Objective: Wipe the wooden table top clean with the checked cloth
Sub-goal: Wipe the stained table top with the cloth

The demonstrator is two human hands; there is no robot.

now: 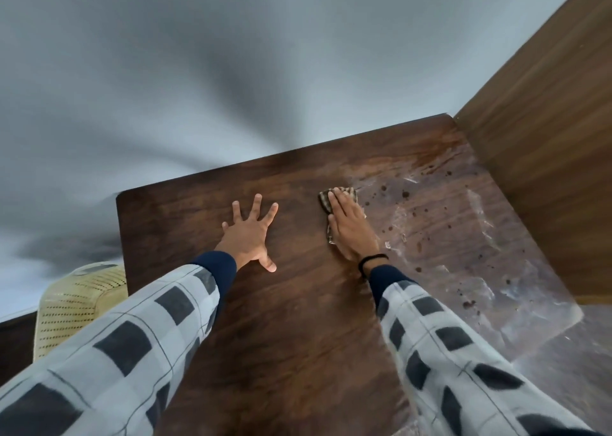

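Note:
The dark wooden table top (284, 319) fills the middle of the head view. My right hand (351, 227) lies flat, fingers straight, pressing the brown checked cloth (328, 200) onto the wood near the table's middle; the cloth shows past the fingertips and along the hand's left side. Right of the cloth the wood carries wet streaks and several dark spots (447, 217). My left hand (250, 233) rests flat on the table with fingers spread wide, about a hand's width left of the cloth, holding nothing.
A wooden panel (543, 144) rises along the table's right side. A pale grey wall (231, 71) runs behind the far edge. A yellow perforated chair back (76, 306) stands by the table's left edge.

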